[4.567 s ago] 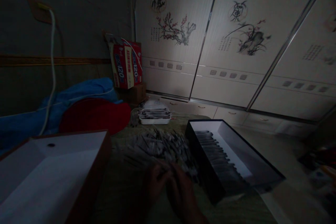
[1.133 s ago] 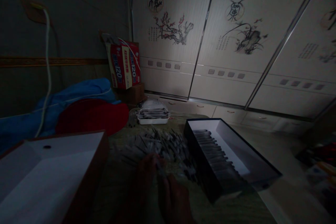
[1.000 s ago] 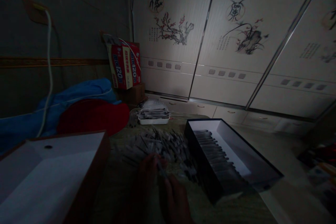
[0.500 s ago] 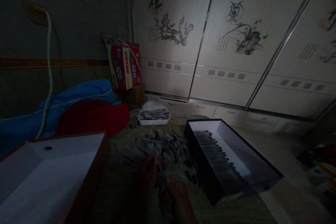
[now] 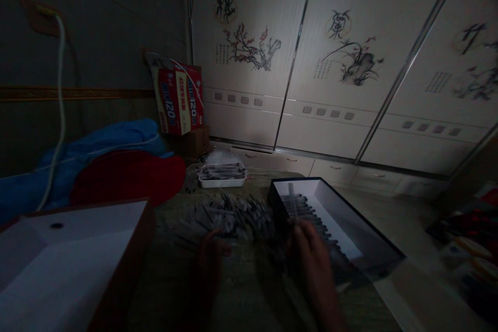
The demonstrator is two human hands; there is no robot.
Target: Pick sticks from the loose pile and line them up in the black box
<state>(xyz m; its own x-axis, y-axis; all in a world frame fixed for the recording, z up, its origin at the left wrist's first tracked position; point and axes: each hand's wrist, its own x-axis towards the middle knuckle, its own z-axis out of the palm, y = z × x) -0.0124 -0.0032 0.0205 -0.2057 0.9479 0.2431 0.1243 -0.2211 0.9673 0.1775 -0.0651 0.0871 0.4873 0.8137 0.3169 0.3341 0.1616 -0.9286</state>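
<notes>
My right hand [image 5: 311,249] pinches a thin, pen-like stick [image 5: 292,201], held upright over the left edge of the black box [image 5: 371,228]. Inside that box a row of similar dark-tipped sticks [image 5: 321,225] lies side by side. My left hand [image 5: 212,251] is at the near edge of a loose heap of sticks [image 5: 237,215], its fingers curled but apart, with nothing seen between them. Behind the heap, a white tray [image 5: 222,183] holds more sticks. The picture is dim, and fine detail on the sticks is lost.
At the left is a large open box [image 5: 89,238] with a pale inside. Red cloth [image 5: 128,176] and blue cloth [image 5: 116,137] lie behind it. A red carton [image 5: 179,98] stands at the back before the sliding cabinet doors [image 5: 241,114]. A white cable hangs at the left.
My hands were together in front of the heap. My right hand has moved right to the black box with a stick, while my left has stayed near the heap and loosened. The view has shifted slightly.
</notes>
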